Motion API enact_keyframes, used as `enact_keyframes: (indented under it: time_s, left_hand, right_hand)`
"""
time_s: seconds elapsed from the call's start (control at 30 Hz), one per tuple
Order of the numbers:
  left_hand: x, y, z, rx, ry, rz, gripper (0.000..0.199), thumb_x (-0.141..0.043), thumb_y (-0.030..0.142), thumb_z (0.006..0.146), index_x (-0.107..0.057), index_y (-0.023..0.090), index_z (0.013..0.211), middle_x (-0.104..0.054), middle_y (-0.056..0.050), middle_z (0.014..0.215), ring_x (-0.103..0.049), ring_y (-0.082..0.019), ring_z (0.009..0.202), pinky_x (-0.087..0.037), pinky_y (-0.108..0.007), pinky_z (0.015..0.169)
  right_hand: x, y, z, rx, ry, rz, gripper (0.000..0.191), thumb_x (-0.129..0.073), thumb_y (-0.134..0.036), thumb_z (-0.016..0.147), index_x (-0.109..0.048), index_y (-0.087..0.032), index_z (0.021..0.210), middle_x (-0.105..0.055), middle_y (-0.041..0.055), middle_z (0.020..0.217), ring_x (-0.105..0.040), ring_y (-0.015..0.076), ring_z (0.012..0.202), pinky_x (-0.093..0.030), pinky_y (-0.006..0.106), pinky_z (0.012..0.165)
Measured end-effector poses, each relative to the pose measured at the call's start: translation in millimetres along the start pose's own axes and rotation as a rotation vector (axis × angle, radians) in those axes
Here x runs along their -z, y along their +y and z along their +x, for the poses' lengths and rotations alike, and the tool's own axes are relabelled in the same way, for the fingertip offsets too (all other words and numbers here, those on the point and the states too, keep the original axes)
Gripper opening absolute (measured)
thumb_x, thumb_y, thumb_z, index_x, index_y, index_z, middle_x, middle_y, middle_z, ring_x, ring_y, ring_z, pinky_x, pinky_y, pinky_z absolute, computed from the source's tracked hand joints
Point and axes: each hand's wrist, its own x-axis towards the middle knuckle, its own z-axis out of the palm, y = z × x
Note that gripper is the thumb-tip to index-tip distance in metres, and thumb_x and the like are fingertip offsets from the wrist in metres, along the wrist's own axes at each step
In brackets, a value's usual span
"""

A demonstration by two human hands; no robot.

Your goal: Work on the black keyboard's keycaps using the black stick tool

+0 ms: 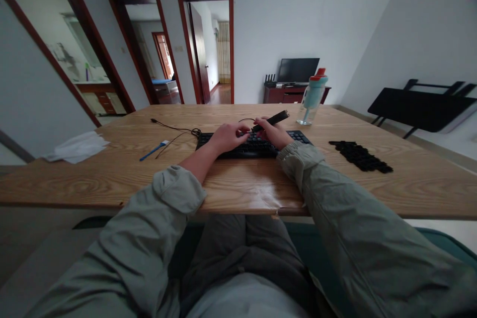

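A black keyboard (249, 150) lies on the wooden table in front of me, partly covered by both hands. My right hand (273, 132) is closed around a dark, stick-shaped tool (276, 118), its thick end pointing up to the right and its thin tip toward my left hand. My left hand (228, 137) is over the keyboard's left half, thumb and fingers drawn together near the tool's tip; what they hold, if anything, is too small to make out.
Left of the keyboard are a black cable (173, 126) and a blue brush (151, 151); white tissue (79, 146) lies farther left. A water bottle (312, 99) stands behind, right. Black pieces (360, 156) are piled on the table's right side (417, 179).
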Motion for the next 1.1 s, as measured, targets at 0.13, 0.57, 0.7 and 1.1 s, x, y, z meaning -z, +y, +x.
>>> enact_keyframes:
  time_s: [0.13,0.57,0.7,1.1]
  left_hand:
    - [8.9,-12.3,-7.4,-0.020,0.021,0.124,0.026,-0.062,0.032,0.085,-0.074,0.019,0.104,-0.075,-0.004,0.093,-0.066,-0.017,0.078,-0.050,-0.029,0.077]
    - [7.4,-24.6,-7.6,0.050,-0.031,0.114,0.037,-0.070,0.036,0.078,-0.071,0.019,0.112,-0.074,-0.005,0.098,-0.064,-0.018,0.083,-0.049,-0.030,0.079]
    - [7.4,-26.3,-7.8,0.067,-0.028,0.083,0.037,-0.068,0.035,0.079,-0.070,0.018,0.112,-0.074,-0.005,0.099,-0.065,-0.017,0.082,-0.049,-0.029,0.077]
    - [6.3,-19.9,-11.2,0.120,0.118,-0.094,0.038,-0.062,0.040,0.084,-0.069,0.013,0.109,-0.071,-0.005,0.086,-0.059,-0.013,0.071,-0.050,-0.026,0.070]
  right_hand:
    - [12.7,8.6,-0.5,-0.039,-0.039,0.100,0.045,-0.061,-0.061,0.081,-0.061,-0.016,0.087,-0.052,-0.0031,0.052,-0.044,0.0086,0.041,-0.031,0.021,0.039]
    - [27.3,25.0,-3.3,-0.126,0.110,0.082,0.043,-0.063,-0.059,0.081,-0.060,-0.016,0.082,-0.060,-0.0010,0.054,-0.046,0.0075,0.038,-0.033,0.019,0.036]
    - [26.1,24.5,-4.9,-0.069,0.123,0.045,0.039,-0.061,-0.056,0.083,-0.060,-0.017,0.086,-0.059,-0.0019,0.053,-0.046,0.0081,0.038,-0.033,0.019,0.037]
    - [29.7,26.9,-15.0,0.149,0.112,-0.268,0.045,-0.057,-0.030,0.069,-0.058,-0.017,0.113,-0.060,-0.0021,0.073,-0.052,0.0131,0.057,-0.045,0.028,0.061]
